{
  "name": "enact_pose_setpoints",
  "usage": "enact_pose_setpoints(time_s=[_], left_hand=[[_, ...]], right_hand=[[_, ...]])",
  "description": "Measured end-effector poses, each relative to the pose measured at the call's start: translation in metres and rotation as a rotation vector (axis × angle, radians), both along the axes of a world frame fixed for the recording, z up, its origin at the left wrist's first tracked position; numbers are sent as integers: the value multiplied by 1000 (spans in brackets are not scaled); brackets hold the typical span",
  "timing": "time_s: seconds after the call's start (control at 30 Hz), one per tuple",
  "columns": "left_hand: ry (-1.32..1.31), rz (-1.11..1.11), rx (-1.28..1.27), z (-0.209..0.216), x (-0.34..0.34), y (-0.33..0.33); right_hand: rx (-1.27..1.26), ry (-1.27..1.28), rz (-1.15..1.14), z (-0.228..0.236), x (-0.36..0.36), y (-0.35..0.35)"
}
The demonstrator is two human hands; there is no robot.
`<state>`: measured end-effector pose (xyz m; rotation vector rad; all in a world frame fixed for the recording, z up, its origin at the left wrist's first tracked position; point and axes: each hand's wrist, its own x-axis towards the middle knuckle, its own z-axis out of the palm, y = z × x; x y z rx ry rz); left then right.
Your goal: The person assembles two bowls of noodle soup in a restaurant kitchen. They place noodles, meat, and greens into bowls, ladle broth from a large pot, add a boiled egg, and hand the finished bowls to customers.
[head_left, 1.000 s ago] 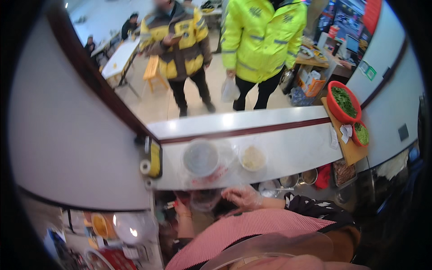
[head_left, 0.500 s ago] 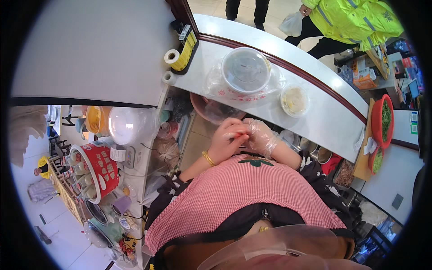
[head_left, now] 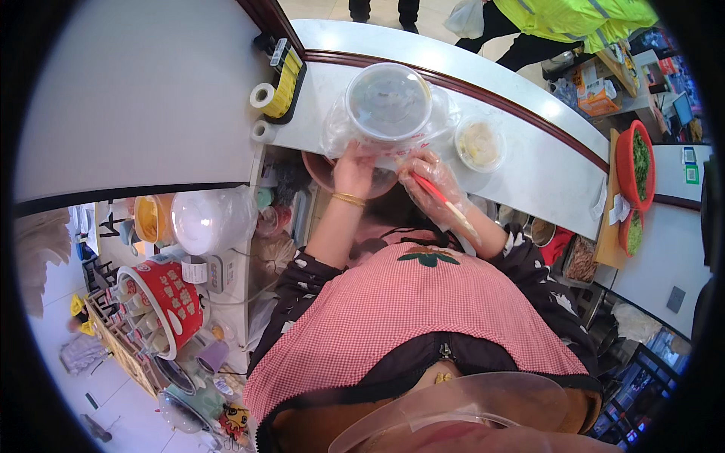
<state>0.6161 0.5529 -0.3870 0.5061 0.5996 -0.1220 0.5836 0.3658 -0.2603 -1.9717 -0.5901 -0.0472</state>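
A round lidded bowl [head_left: 389, 101] of clear plastic stands on a clear plastic bag [head_left: 332, 134] with red print, up on the white counter. My bare left hand [head_left: 353, 172], gold bangles at the wrist, has its fingers closed at the bag's near edge. My right hand [head_left: 427, 178] wears a clear thin glove. A slim red-and-pale stick [head_left: 432, 189] runs slantwise across its palm toward the wrist, and its fingertips are by the bag's near edge. To the right of that hand sits a smaller clear tub [head_left: 480, 146] with pale contents.
Below the counter edge, a reddish basin [head_left: 321, 175] sits partly hidden behind my left hand. A label roll holder [head_left: 285, 87] stands at the counter's left. Red basins of chopped greens [head_left: 640, 162] are at far right. Beyond the counter stands a person in a yellow jacket [head_left: 574, 16].
My hands were together near my apron; now they are apart and forward at the bag. The red-and-pale stick now shows in my right hand. The view has shifted slightly.
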Motion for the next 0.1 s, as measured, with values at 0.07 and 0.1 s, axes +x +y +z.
enact_pose_setpoints(time_s=[0.07,0.1], left_hand=[[89,40,-65,-19,1,-8],[31,54,-56,-29,-2,-11]], right_hand=[[-9,54,-7,-4,5,4],[-14,80,-10,-6,8,6]])
